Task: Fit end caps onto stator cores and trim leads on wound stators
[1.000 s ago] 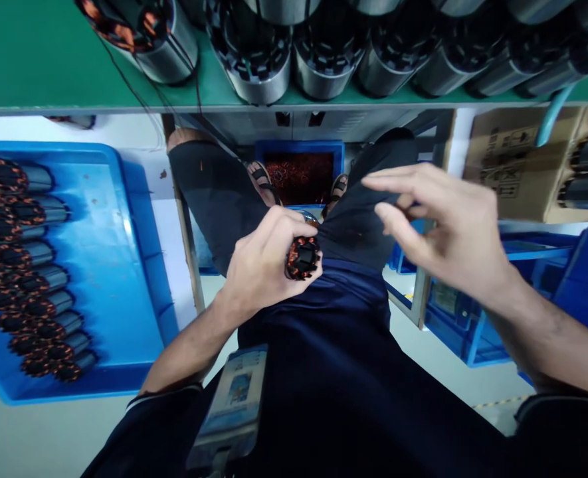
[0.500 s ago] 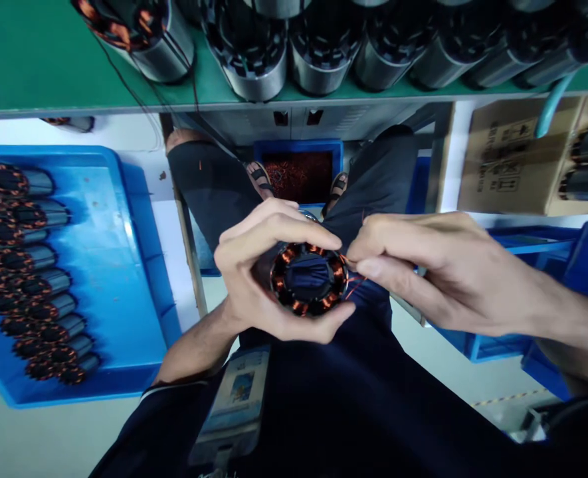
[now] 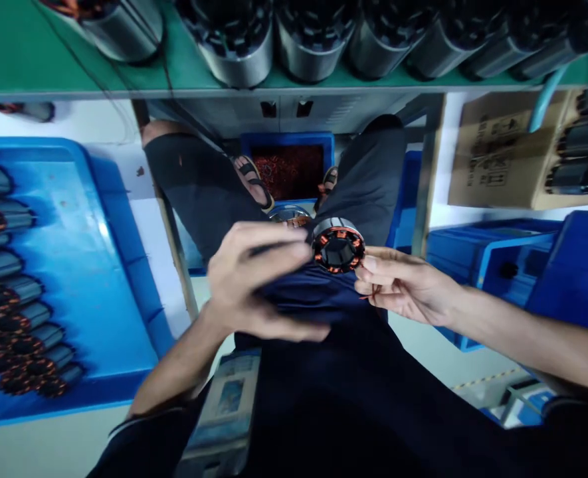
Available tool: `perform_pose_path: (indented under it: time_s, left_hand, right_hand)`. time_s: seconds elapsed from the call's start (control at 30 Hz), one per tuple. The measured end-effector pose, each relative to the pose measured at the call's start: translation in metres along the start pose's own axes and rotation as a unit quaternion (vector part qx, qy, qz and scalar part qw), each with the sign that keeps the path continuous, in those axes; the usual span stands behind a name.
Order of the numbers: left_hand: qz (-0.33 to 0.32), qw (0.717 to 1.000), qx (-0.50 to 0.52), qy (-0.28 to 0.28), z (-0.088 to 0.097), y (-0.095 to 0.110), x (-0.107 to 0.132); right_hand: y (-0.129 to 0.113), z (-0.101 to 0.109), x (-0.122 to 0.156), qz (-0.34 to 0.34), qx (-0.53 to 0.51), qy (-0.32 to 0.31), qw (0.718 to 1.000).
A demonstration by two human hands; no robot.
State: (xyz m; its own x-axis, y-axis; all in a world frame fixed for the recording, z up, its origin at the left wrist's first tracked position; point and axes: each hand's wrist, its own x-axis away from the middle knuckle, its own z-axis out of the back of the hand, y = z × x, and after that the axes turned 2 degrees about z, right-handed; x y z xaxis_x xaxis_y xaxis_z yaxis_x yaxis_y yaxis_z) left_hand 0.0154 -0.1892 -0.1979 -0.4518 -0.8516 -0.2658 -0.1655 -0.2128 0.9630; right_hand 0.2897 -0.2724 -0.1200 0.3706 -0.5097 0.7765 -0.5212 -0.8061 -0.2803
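Observation:
A motor stator [image 3: 339,245], a steel ring with copper windings inside, is held over my lap. My right hand [image 3: 406,282] pinches its lower right edge, and thin red wire ends [image 3: 371,293] show by the fingers. To the left of the stator is my left hand [image 3: 258,282], blurred, its fingers spread and apart with nothing in them. Its upper fingertips are close to the stator's left side; whether they touch, I cannot tell.
Several steel motor parts [image 3: 309,50] line the green bench [image 3: 4,53] ahead. At left, a blue tray [image 3: 114,265] holds rows of stators. A blue bin [image 3: 288,138] with reddish scraps sits between my feet. At right are a cardboard box [image 3: 497,153] and blue crates [image 3: 473,265].
My left hand has let go of the stator and spread its fingers. My right hand now holds the stator, which has moved slightly up and right and tilted. The view has shifted a little.

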Motion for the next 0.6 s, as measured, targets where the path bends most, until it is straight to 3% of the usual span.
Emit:
perform_pose_path:
  time_s: [0.03, 0.07, 0.13, 0.17, 0.2, 0.23, 0.3, 0.33, 0.37, 0.4, 0.43, 0.47, 0.53, 0.57, 0.6]
  left_hand:
    - [-0.07, 0.993, -0.082, -0.048, 0.002, 0.003, -0.016]
    - [-0.087, 0.984, -0.124, -0.098, 0.002, 0.006, -0.033]
    - [-0.021, 0.976, -0.129, -0.174, -0.004, 0.014, -0.057]
    - [0.053, 0.972, -0.089, -0.209, -0.01, 0.018, -0.063]
    - [0.146, 0.956, -0.021, -0.255, -0.017, 0.022, -0.066]
    - [0.25, 0.917, 0.064, -0.305, -0.023, 0.026, -0.064]
    - [0.403, 0.814, 0.192, -0.372, -0.031, 0.03, -0.056]
    - [0.422, 0.803, 0.189, -0.377, -0.031, 0.031, -0.051]
    - [0.396, 0.836, 0.131, -0.358, -0.03, 0.03, -0.047]
    - [0.324, 0.89, 0.027, -0.32, -0.027, 0.029, -0.043]
    - [0.217, 0.93, -0.087, -0.283, -0.023, 0.028, -0.041]
    - [0.098, 0.944, -0.183, -0.256, -0.019, 0.026, -0.04]
    - [-0.106, 0.925, -0.288, -0.226, -0.013, 0.023, -0.038]
    - [-0.171, 0.909, -0.309, -0.22, -0.012, 0.022, -0.038]
    - [-0.211, 0.898, -0.325, -0.209, -0.012, 0.021, -0.037]
  right_hand:
    - [-0.003, -0.003, 0.001, -0.004, 0.013, -0.022, 1.0]
    - [-0.009, -0.007, 0.002, 0.003, 0.055, -0.05, 0.997]
    - [-0.028, -0.014, 0.007, 0.076, 0.223, -0.092, 0.968]
    - [-0.039, -0.016, 0.01, 0.134, 0.333, -0.099, 0.928]
    - [-0.05, -0.016, 0.014, 0.192, 0.447, -0.099, 0.868]
    - [-0.061, -0.015, 0.017, 0.237, 0.553, -0.095, 0.793]
    - [-0.078, -0.01, 0.026, 0.296, 0.708, -0.094, 0.634]
    - [-0.085, -0.007, 0.03, 0.321, 0.755, -0.09, 0.564]
    - [-0.091, -0.004, 0.035, 0.347, 0.784, -0.075, 0.509]
    - [-0.095, -0.002, 0.039, 0.372, 0.794, -0.052, 0.478]
    - [-0.099, 0.0, 0.042, 0.388, 0.785, -0.025, 0.483]
    - [-0.102, 0.002, 0.044, 0.382, 0.761, -0.006, 0.524]
    - [-0.102, 0.004, 0.04, 0.278, 0.676, -0.025, 0.682]
    - [-0.099, 0.005, 0.034, 0.189, 0.611, -0.061, 0.766]
    - [-0.093, 0.006, 0.027, 0.09, 0.539, -0.101, 0.832]
